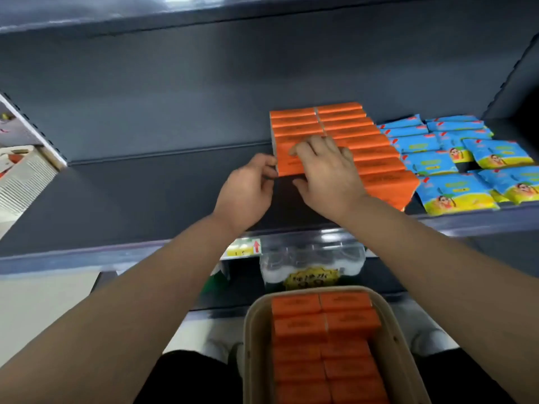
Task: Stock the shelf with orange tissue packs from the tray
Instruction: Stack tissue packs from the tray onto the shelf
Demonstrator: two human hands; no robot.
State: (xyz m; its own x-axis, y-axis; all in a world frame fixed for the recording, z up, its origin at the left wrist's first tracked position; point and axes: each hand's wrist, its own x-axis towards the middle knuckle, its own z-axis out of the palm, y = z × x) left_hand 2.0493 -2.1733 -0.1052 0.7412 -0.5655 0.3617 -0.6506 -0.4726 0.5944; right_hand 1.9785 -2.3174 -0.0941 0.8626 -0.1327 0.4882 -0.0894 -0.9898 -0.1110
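Tray [250,330], foreground: orange tissue packs [297,326] in two columns. Shelf [145,188]: front pack [287,164] of left orange row; left hand [248,189] pinched its end, right hand [328,173] gripped over top. Blue packs [455,195] alongside.

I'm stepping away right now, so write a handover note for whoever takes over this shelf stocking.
Left hand holds the left end of the front orange pack, left row. Right hand grips the same pack from above.
Done: two orange rows lie on the shelf beside the blue packs; the right row reaches nearer the edge.
Left: the tray below holds the remaining packs, two rows; probably fill out the left row first.
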